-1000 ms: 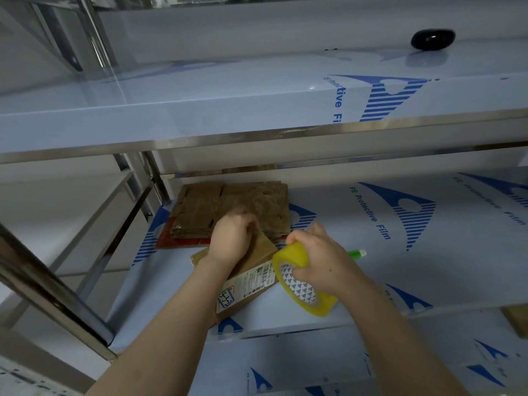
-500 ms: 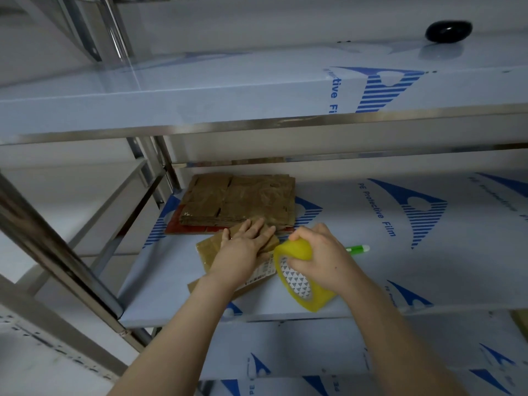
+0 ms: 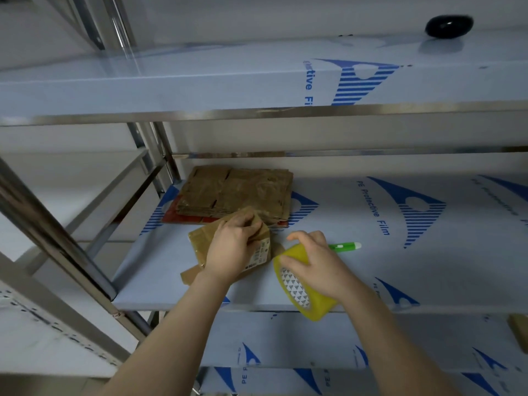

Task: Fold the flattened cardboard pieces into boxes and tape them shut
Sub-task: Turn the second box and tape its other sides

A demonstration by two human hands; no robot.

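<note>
A small brown cardboard box (image 3: 200,237) with a white label lies on the middle shelf (image 3: 357,281), partly under my left hand (image 3: 233,248). That hand lies on top of it with its fingers curled over the far flap. Just right of it, my right hand (image 3: 317,267) grips a yellow roll of clear tape (image 3: 300,290) near the shelf's front edge. Behind the box sits a stack of flattened cardboard pieces (image 3: 237,195) on something red.
A green and white pen (image 3: 344,247) lies on the shelf right of my right hand. A black object (image 3: 448,25) rests on the upper shelf. Steel posts (image 3: 57,241) stand at the left. Another cardboard piece (image 3: 518,331) shows at the lower right edge.
My left hand's fingers went from flat on the box to curled over its far flap. My right hand with the tape roll stayed beside the box.
</note>
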